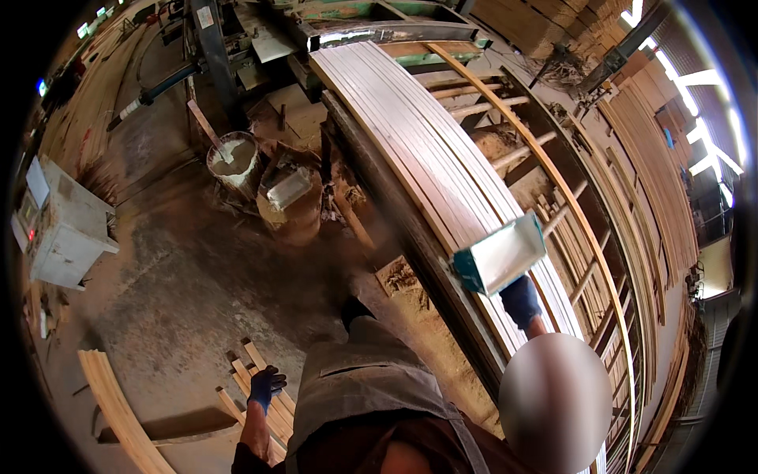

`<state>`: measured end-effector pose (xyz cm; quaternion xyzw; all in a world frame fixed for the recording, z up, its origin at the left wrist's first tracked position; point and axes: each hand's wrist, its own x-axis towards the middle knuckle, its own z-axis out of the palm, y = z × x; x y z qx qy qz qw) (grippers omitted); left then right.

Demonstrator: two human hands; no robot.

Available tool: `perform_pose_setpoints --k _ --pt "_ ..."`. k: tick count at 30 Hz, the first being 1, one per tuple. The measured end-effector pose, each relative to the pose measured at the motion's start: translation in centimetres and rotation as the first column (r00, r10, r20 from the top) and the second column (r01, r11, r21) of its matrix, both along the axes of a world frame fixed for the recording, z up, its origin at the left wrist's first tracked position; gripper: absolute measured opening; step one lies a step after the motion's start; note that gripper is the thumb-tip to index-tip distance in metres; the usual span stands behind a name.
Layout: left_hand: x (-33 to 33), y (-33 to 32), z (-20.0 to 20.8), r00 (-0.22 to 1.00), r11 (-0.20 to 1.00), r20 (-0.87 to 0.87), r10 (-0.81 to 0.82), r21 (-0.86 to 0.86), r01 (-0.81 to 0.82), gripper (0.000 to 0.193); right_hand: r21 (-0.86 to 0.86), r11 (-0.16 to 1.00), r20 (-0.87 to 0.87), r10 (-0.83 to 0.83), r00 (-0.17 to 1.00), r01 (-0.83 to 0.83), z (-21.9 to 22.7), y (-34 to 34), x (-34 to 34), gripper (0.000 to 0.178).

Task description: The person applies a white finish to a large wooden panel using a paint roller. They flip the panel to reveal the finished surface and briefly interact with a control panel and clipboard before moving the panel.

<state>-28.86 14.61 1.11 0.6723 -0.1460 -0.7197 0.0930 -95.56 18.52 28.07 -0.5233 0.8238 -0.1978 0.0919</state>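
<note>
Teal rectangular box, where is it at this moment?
In the head view, the teal rectangular box is right of centre, held by the gloved right hand, over the long pale boards.

The planks [426, 150] toward one o'clock are smooth, matt wood. At three o'clock the tray [505, 253] looks like plastic, its inside coated white. The apron [371, 387] at six is matt, creased cloth. The post [212, 59] at eleven is dull metal; the bucket [237, 186] at ten has a rough, crusted rim
</note>
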Motion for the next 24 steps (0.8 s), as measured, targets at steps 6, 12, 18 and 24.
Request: perform_pose_setpoints --k 6,12,18,24 --pt "0.3 -7.1 -3.1 0.980 0.980 -0.041 0.195 -0.042 -0.196 0.038 -0.049 0.986 -0.059 0.155 0.986 -0.158 -1.0 -22.6 1.3 0.021" --pt "-2.7 -11.2 -1.7 0.950 0.947 -0.007 0.313 -0.079 -0.313 0.047 -0.130 0.950 0.132 0.300 0.945 -0.284 -2.3 -43.6 3.2 0.023" --pt "-1.9 -6.8 -1.5 0.915 0.903 0.098 0.392 0.147 -0.403 0.047 -0.264 0.881 0.373 0.469 0.801 -0.393 -1.1 -48.9 13.2 0.015" --pt "0.7 -12.6 -1.2 0.952 0.919 0.167 0.257 0.261 -0.294 0.040 -0.161 0.976 0.762 0.217 0.610 -0.145 -17.1 -50.9 21.9 0.023"
